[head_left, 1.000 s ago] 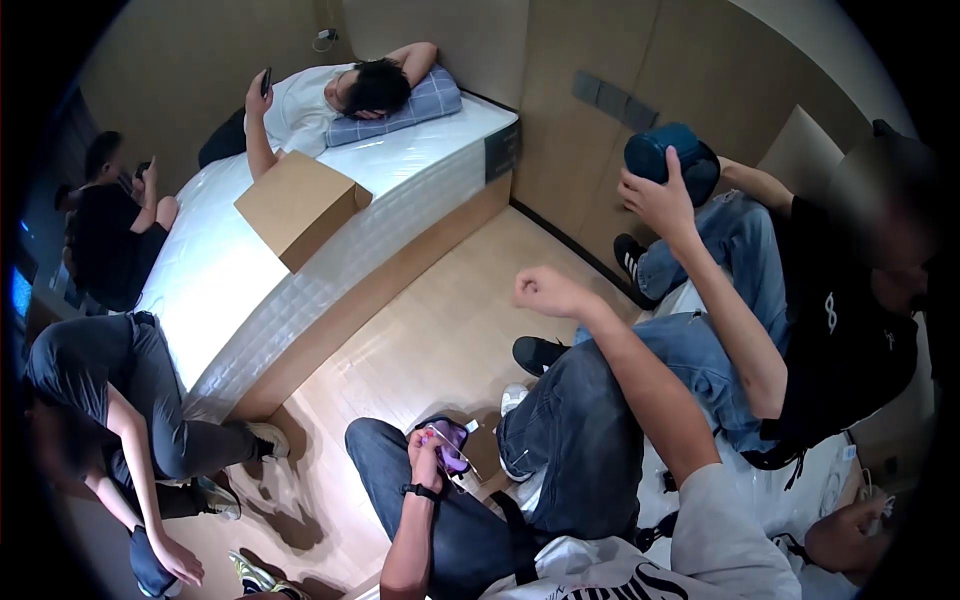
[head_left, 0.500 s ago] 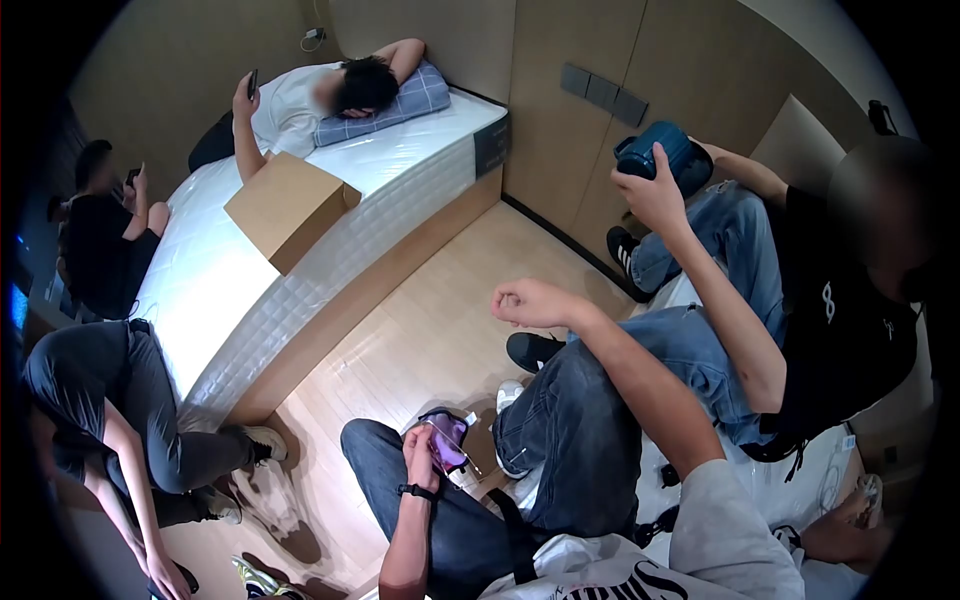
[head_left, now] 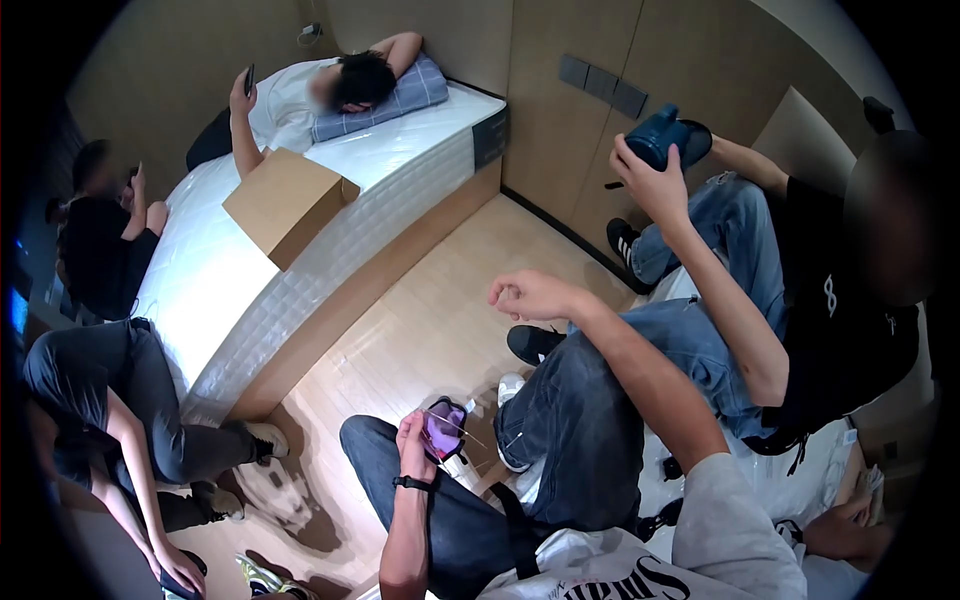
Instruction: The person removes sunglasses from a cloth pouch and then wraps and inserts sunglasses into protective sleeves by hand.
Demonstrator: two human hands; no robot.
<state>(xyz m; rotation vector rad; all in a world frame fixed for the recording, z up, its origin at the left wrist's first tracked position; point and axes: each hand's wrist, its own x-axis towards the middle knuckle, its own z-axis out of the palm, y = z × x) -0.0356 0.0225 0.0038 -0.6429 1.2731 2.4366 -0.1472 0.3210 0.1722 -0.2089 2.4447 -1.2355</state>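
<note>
My left hand, with a black wristband, is closed in a pinch at the edge of a small purple pouch with a dark rim. Thin pale strands run across the pouch, and a small white tag is beside it. It hangs by my bent knee. My right hand is raised over the floor, well apart from the pouch. Its fingers are curled with the tips together; whatever they may hold is too small to make out.
On the right a person in black holds a dark blue travel-mug-like object. A cardboard box rests on the plastic-wrapped mattress, where another person lies on a checked pillow. Two more people sit at the left. Several shoes stand on the floor.
The purple pouch has turned, so its strands show more plainly. My right hand has stayed nearly in place, its fingers slightly reshaped. The neighbour on the right has tilted the blue object.
</note>
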